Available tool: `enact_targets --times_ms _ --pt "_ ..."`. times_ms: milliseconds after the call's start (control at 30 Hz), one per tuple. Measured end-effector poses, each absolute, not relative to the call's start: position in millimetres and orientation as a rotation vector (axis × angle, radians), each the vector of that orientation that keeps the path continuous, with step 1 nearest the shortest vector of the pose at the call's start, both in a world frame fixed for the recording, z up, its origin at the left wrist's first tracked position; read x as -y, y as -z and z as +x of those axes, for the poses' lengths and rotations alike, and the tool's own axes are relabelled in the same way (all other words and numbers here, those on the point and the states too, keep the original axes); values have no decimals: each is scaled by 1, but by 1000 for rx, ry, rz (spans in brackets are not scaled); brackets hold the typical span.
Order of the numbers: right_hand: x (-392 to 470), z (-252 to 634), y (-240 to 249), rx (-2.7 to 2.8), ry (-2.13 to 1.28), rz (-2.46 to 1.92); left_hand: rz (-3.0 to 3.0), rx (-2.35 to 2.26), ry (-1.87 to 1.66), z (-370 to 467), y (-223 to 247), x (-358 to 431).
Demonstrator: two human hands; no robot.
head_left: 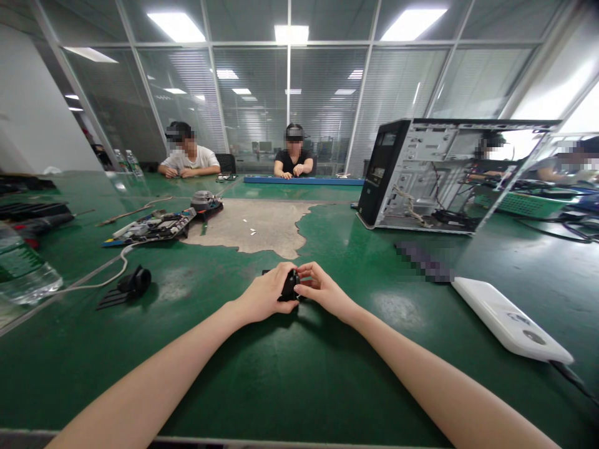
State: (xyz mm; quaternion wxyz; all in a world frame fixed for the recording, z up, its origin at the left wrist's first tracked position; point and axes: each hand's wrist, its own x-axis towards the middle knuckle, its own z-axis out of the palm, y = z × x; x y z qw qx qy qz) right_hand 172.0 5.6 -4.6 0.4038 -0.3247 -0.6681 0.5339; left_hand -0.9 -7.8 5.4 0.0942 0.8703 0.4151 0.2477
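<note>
Just above the green table (262,374), a small black plastic part (289,287) sits between my two hands; its exact kind is not clear. My left hand (269,292) is wrapped round it, thumb below and fingers over the top. From the other side, my right hand (322,287) pinches its right edge with bent fingers. Much of the part is hidden behind my fingers. Farther left lies another black part (133,284), with a round end and thin prongs.
An open computer case (421,174) stands at the right, near a white power bank (510,321) with a cable. Left are a circuit board (154,226), a grey cord and a water bottle (23,265). Two people sit across the table; others are at the right.
</note>
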Motion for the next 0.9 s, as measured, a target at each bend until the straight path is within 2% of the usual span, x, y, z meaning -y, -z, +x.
enact_targets --times_ms 300,733,900 --pt "-4 175 4 1759 -1373 -701 2578 -1225 -742 -1 -4 7" --pt "-5 173 3 1682 -1370 -836 2594 -1215 -742 -1 -7 8" --pt "-5 175 3 1745 -1397 -707 2595 -1231 -737 -1 -5 7"
